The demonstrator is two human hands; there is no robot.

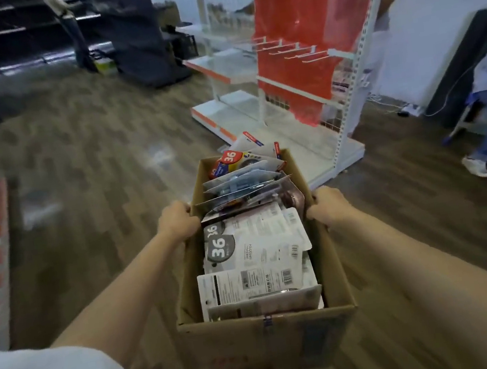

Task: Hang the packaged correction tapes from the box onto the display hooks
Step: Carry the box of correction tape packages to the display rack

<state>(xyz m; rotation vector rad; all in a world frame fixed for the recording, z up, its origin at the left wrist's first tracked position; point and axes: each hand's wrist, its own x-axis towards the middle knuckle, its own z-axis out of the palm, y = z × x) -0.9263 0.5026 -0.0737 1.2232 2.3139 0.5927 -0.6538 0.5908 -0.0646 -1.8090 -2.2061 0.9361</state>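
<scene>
Carry | left hand (178, 221) and right hand (326, 204) gripped open brown cardboard box (269, 331) walls, packaged correction tapes (254, 245) inside | keep level, approach white display hooks (295, 52) ahead

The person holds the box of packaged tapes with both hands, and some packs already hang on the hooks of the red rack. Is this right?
Not quite. In the head view the hooks on the red rack are bare; no pack hangs there yet. The rest holds: the left hand and right hand grip the box of packs.
</scene>
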